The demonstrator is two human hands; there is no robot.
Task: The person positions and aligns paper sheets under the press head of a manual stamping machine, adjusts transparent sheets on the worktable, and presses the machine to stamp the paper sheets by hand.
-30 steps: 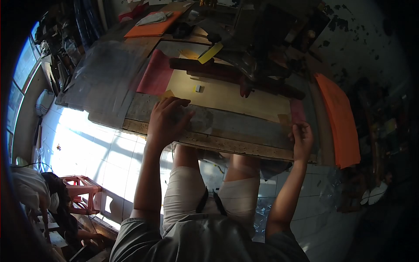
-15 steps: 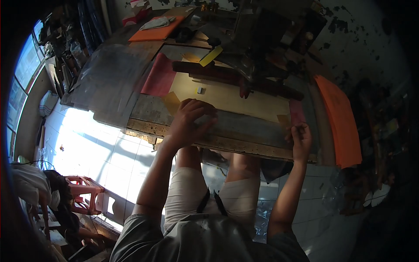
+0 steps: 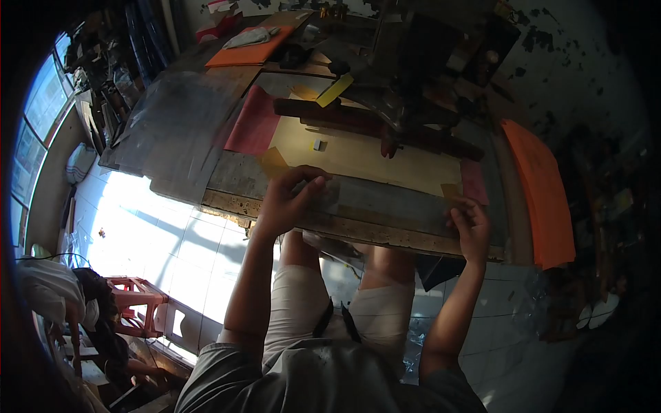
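My left hand (image 3: 288, 203) is over the front part of the worktable (image 3: 385, 206), its thumb and forefinger pressed together. A faint see-through patch shows beside those fingertips; I cannot make out what it is. At the table's right front, my right hand (image 3: 472, 227) has curled fingers, just below a brown tape-like piece (image 3: 450, 191). Whatever those fingers hold, if anything, is hidden. Beyond both hands lies a long cream sheet (image 3: 372, 155) with a small white-and-yellow block (image 3: 319, 145) on it. A yellowish tape-like piece (image 3: 273, 162) sits at its left corner.
A dark machine bar (image 3: 337, 118) spans the sheet's far side. Red material (image 3: 253, 124) lies at the left. Orange sheets (image 3: 540, 193) are stacked on the right, with another orange stack (image 3: 249, 49) at the back left. A pink stool (image 3: 136, 304) stands on the tiled floor.
My left hand has moved slightly down, and its spread fingers have come together in a pinch. My right hand has shifted slightly down, its fingers still curled.
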